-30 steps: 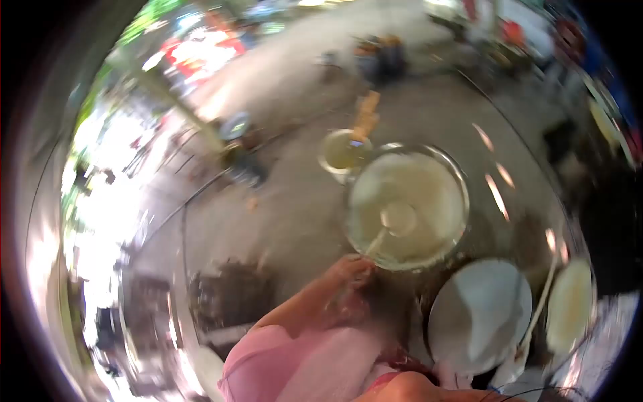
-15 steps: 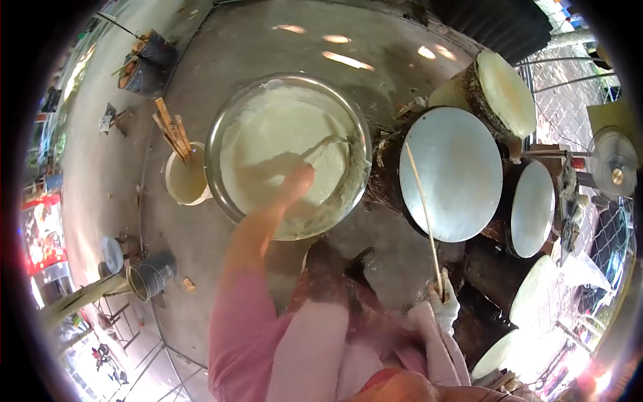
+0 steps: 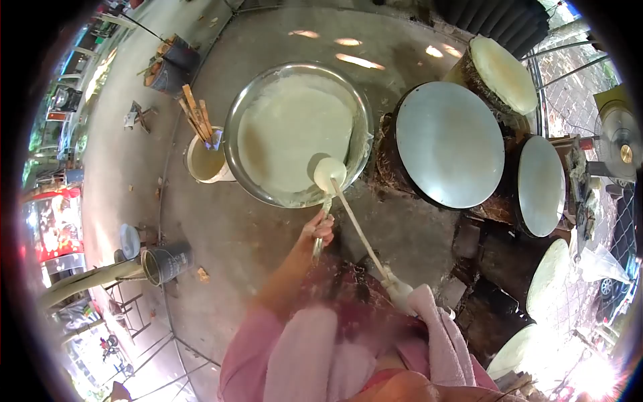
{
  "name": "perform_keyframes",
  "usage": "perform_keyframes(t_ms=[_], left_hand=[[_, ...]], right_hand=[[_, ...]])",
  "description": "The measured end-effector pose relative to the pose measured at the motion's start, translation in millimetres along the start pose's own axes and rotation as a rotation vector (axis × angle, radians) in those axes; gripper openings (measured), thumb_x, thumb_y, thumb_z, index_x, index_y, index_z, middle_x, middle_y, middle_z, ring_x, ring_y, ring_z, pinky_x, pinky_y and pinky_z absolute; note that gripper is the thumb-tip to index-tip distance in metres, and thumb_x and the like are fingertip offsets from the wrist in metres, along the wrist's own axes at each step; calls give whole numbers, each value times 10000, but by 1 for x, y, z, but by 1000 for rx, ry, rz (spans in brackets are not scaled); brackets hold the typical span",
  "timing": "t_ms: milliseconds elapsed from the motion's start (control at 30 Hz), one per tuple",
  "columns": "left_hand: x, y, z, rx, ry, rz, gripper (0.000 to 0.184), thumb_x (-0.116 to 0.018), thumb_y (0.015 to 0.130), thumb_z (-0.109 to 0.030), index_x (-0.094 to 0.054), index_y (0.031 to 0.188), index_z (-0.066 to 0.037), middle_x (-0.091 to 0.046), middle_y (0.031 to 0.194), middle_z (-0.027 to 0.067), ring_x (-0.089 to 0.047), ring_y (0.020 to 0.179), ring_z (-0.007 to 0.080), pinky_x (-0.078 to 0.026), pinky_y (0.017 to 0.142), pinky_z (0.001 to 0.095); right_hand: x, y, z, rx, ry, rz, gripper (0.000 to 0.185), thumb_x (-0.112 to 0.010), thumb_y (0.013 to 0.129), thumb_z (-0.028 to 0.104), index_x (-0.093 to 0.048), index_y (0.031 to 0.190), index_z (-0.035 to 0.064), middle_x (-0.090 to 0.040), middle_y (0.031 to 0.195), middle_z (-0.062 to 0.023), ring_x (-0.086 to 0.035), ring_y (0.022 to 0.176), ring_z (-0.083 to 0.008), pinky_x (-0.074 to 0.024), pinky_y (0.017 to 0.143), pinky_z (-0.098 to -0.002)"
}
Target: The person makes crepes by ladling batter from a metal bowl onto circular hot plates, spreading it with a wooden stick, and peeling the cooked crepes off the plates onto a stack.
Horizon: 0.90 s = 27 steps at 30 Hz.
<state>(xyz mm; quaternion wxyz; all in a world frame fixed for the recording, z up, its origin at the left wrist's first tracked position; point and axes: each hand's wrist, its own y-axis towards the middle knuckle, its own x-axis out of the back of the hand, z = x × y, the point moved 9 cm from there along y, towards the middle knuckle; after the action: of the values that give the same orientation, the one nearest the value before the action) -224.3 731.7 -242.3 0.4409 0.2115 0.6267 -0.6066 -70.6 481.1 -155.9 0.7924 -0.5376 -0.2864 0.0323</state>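
Observation:
A wide metal basin (image 3: 232, 134) holds pale, creamy batter (image 3: 288, 127). My left hand (image 3: 319, 230) is closed around the handle of a ladle, just outside the basin's near rim. The ladle's bowl (image 3: 329, 173), full or coated with pale batter, hangs over the near right part of the basin. In my gloved right hand (image 3: 398, 289) is a long thin stick (image 3: 360, 232). Its far tip overlaps the ladle's bowl; whether they touch I cannot tell. To the right of the basin stands a large round, pale flat surface (image 3: 450, 144) on a dark base.
A bucket (image 3: 201, 163) with wooden sticks (image 3: 194, 115) stands left of the basin. Further left are a dark bucket (image 3: 167, 262) and two more containers (image 3: 167, 67). More round surfaces (image 3: 541, 186) and a fan (image 3: 617, 144) are on the right.
My left hand has drawn back from over the batter, and the ladle is raised near the rim. My right hand has moved left, bringing the stick from the round surface to the ladle.

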Motion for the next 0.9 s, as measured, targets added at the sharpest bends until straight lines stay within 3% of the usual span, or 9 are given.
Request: perform_keyframes(t_ms=[200, 300, 400, 433, 533, 633, 667, 767, 900], left_hand=[[-129, -89, 20, -120, -52, 278, 366, -430, 1052, -307, -527, 1101, 42, -385, 618, -53, -367, 400, 43, -292, 441, 216], [-207, -150, -1, -144, 90, 456, 389, -436, 1053, -296, -499, 1128, 81, -390, 596, -22, -364, 363, 63, -274, 379, 195], [-238, -160, -52, -229, 267, 542, 381, -428, 1055, -296, -515, 1118, 69, -404, 585, -14, -348, 337, 85, -292, 386, 203], [-246, -153, -77, -249, 335, 572, 372, -426, 1055, -291, -524, 1112, 62, -409, 583, -13, -342, 329, 91, -304, 394, 208], [-269, -119, -138, -182, 157, 423, 351, -452, 1042, -313, -550, 1055, 23, -427, 586, -29, -357, 353, 86, -343, 426, 228], [-283, -109, -163, -504, 664, 12, 362, -487, 1020, -386, -536, 953, -34, -379, 581, -59, -380, 411, 54, -289, 398, 218], [-292, -123, -161, -786, 991, -232, 358, -532, 1000, -384, -541, 939, -32, -395, 591, -49, -372, 453, 45, -265, 405, 219], [-318, -116, -130, -748, 1213, -198, 349, -554, 994, -364, -553, 943, -18, -421, 596, -38, -358, 457, 41, -252, 406, 220], [-346, -64, -89, -325, 1079, 50, 342, -533, 1011, -350, -539, 992, -9, -399, 595, -52, -351, 451, 36, -252, 412, 214]], right_hand=[[11, -22, -18, 197, 106, -96, 520, -582, 910, 484, -497, 1405, 347, -729, 1024, -99, -690, 763, -281, -538, 720, -363], [57, -58, 6, 661, 540, -522, 470, -617, 930, 387, -554, 1369, 232, -704, 888, -65, -615, 641, -191, -472, 589, -305], [55, -48, -12, 106, 1699, -163, 365, -641, 956, 215, -611, 1301, 99, -596, 697, -15, -475, 519, -56, -327, 452, -188], [68, -48, -14, 249, 1727, -372, 349, -645, 948, 211, -618, 1267, 72, -559, 692, 11, -444, 493, -65, -316, 421, -206], [106, -56, -6, 430, 1326, -754, 469, -609, 937, 45, -514, 1395, 27, -587, 943, 46, -480, 730, -47, -408, 644, -192], [107, -38, -24, 444, 1436, -734, 515, -608, 934, 10, -468, 1429, 11, -606, 991, -2, -515, 739, -57, -430, 636, -190], [102, -28, -32, 544, 1475, -678, 539, -599, 938, 6, -439, 1452, 19, -605, 1018, 2, -509, 717, -48, -429, 629, -187], [89, -27, -52, 467, 1554, -855, 587, -601, 933, 9, -399, 1482, 47, -623, 1105, -10, -502, 746, -37, -431, 645, -184], [93, -24, -75, 304, 1444, -853, 586, -628, 929, 67, -417, 1476, 55, -629, 1133, -6, -526, 826, -44, -448, 727, -191]])
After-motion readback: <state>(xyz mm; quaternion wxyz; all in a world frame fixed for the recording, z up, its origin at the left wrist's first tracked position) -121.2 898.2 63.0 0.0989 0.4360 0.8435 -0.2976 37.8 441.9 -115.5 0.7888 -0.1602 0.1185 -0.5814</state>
